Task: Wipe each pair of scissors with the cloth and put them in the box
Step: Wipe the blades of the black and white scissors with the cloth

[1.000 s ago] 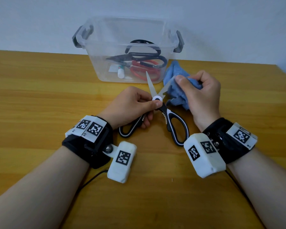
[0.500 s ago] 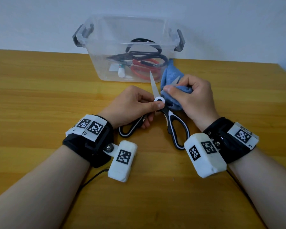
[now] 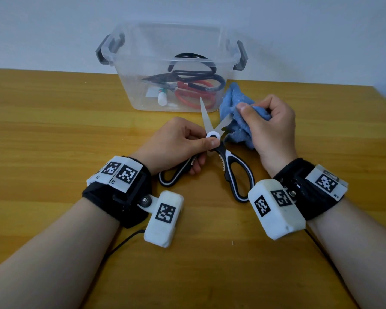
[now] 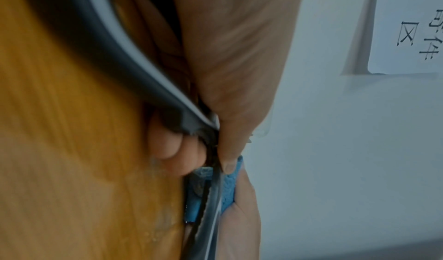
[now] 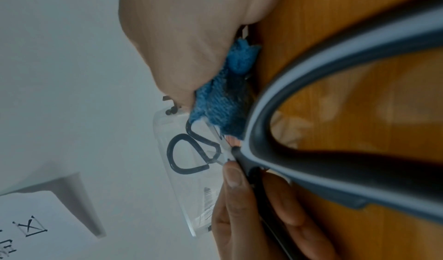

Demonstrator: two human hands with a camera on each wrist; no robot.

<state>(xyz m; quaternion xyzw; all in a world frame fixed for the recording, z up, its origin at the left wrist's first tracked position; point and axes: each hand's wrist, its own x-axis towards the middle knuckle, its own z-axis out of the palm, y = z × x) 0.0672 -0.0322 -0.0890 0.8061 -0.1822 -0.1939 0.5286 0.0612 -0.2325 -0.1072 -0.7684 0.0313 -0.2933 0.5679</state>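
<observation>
Black-and-white kitchen scissors [image 3: 226,159] lie spread open on the wooden table [image 3: 54,134], blades pointing at the box. My left hand [image 3: 183,143] pinches them at the pivot, its thumb beside the white pivot disc. My right hand [image 3: 270,128] grips the blue cloth [image 3: 234,121], which is folded over the right blade; the outer part of that blade is hidden. The left wrist view shows a blade [image 4: 213,194] running into the blue cloth [image 4: 228,188]. A clear plastic box [image 3: 172,70] with grey latches stands behind, holding black and red scissors [image 3: 194,94].
A small white bottle [image 3: 162,97] also lies in the box. A grey wall [image 3: 187,14] rises right behind the table. Black cables [image 3: 120,244] trail from both wrist cameras across the near table.
My right hand slid the cloth from the blade tip down towards the pivot, then back out along the right blade. The left hand kept its pinch at the pivot.
</observation>
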